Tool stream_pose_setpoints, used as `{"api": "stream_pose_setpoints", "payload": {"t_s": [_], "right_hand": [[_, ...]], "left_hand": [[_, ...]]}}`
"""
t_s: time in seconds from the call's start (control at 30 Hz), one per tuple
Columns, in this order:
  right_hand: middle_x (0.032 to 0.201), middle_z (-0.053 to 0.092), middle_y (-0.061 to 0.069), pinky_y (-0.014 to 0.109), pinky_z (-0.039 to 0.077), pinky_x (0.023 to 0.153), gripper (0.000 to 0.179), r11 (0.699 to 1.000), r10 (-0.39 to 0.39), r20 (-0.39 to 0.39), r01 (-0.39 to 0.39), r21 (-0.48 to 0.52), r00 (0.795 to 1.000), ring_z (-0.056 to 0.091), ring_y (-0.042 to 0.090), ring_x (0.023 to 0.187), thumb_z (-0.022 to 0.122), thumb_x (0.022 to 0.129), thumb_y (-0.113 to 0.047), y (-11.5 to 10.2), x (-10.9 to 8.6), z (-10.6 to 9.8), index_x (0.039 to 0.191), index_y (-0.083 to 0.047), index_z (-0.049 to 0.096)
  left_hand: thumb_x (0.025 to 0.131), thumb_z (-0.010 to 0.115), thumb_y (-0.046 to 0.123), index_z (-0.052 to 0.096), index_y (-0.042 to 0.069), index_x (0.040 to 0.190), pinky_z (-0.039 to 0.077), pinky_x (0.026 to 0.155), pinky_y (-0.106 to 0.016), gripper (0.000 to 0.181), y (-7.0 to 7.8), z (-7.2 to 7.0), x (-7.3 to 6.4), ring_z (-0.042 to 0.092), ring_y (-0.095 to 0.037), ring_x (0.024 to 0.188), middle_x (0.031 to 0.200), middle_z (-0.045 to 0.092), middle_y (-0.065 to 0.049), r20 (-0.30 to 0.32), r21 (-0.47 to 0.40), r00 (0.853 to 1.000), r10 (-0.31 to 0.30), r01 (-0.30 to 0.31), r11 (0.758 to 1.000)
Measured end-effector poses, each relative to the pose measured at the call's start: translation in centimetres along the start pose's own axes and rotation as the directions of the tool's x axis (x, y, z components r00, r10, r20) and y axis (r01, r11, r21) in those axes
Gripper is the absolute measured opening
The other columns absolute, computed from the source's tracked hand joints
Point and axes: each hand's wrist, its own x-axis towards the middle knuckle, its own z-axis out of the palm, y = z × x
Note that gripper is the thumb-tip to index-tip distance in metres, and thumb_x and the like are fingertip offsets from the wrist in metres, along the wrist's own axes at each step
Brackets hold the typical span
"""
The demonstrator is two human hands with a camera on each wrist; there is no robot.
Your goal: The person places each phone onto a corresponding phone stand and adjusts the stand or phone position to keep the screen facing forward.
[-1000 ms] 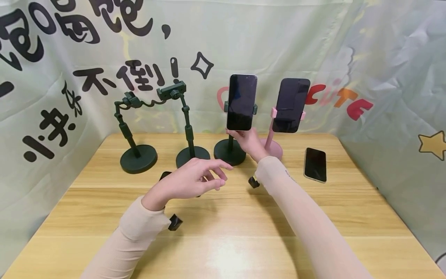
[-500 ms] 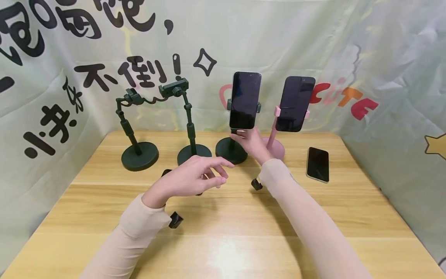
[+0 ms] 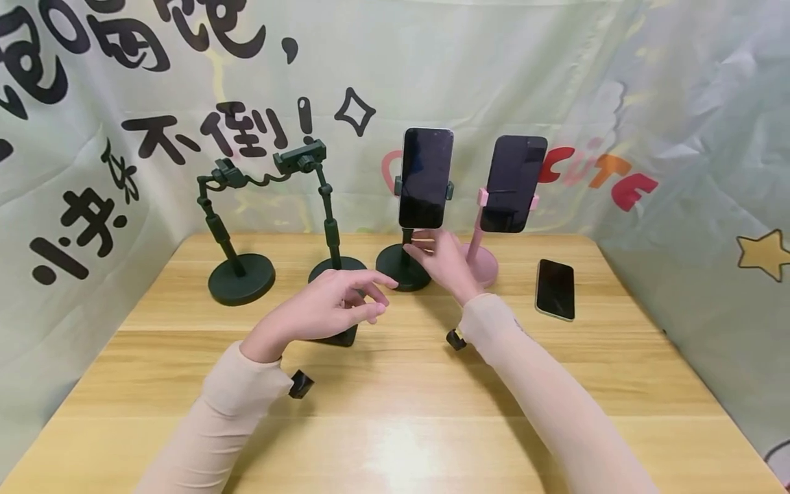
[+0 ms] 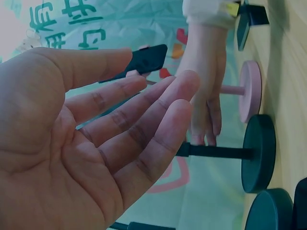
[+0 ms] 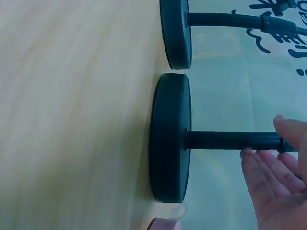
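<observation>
Leftmost, at the upper left of the frame, a pale green cloth backdrop (image 3: 259, 82) bears large black lettering, and below it a dark green stand with a jointed stem and flat round base (image 3: 241, 280) rises from the pale wooden table (image 3: 401, 425). Next, left of centre, comes a second dark green stand (image 3: 330, 233), its bare clamp tilted at the top. Lower down, the left hand (image 3: 321, 305) hangs in the air, fingers loosely spread and grasping nothing, partly covering a flat black phone (image 3: 342, 337) on the table. Just right of centre, a third dark green stand with a round base (image 3: 402, 271) carries a black-screened, silver-edged phone (image 3: 426, 178) upright in its clamp. Under that phone, the right hand (image 3: 444, 264) reaches to the stem, fingers extended along one side and thumb apart from it, so not clenched; whether the fingertips touch is hard to tell. Beside it, a pink stand (image 3: 481, 266) holds a dark phone (image 3: 513, 184), slightly tilted. Farther right, a pale-edged black phone (image 3: 555, 289) lies flat on the table.
</observation>
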Motion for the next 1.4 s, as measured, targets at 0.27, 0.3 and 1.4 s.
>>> {"api": "stream_pose_setpoints", "payload": {"t_s": [0.27, 0.3, 1.4], "right_hand": [[0.119, 0.078, 0.015, 0.049, 0.063, 0.1, 0.034, 0.999, -0.039, 0.016, 0.039, -0.023, 0.999, 0.078, 0.034, 0.109, 0.073, 0.104, -0.026, 0.3, -1.1, -0.2, 0.131, -0.004, 0.071], [0.12, 0.078, 0.014, 0.048, 0.063, 0.1, 0.034, 0.999, -0.036, 0.023, 0.037, -0.023, 0.999, 0.077, 0.033, 0.109, 0.073, 0.105, -0.027, 0.3, -1.2, -0.2, 0.131, -0.005, 0.071], [0.118, 0.08, 0.006, 0.043, 0.064, 0.096, 0.039, 0.998, -0.058, 0.097, 0.056, 0.025, 0.994, 0.079, 0.021, 0.103, 0.072, 0.105, -0.036, -2.6, -1.1, 2.6, 0.139, -0.016, 0.068]], "left_hand": [[0.107, 0.067, 0.018, 0.064, 0.015, 0.143, 0.062, 0.08, -0.034, 0.036, -1.4, -0.9, -0.7, 0.078, -0.008, 0.086, 0.115, 0.079, -0.004, -0.031, -0.056, 0.998, -0.056, 0.054, 0.997], [0.107, 0.067, 0.018, 0.064, 0.015, 0.143, 0.063, 0.08, -0.035, 0.036, -1.6, -1.1, -0.8, 0.078, -0.009, 0.086, 0.116, 0.078, -0.005, -0.035, -0.067, 0.997, -0.068, 0.066, 0.996], [0.108, 0.066, 0.023, 0.061, 0.011, 0.148, 0.066, 0.084, -0.043, 0.042, -6.6, -4.7, -2.9, 0.08, -0.029, 0.092, 0.123, 0.075, -0.018, -0.146, -0.073, 0.95, -0.277, 0.269, 0.96]]}}
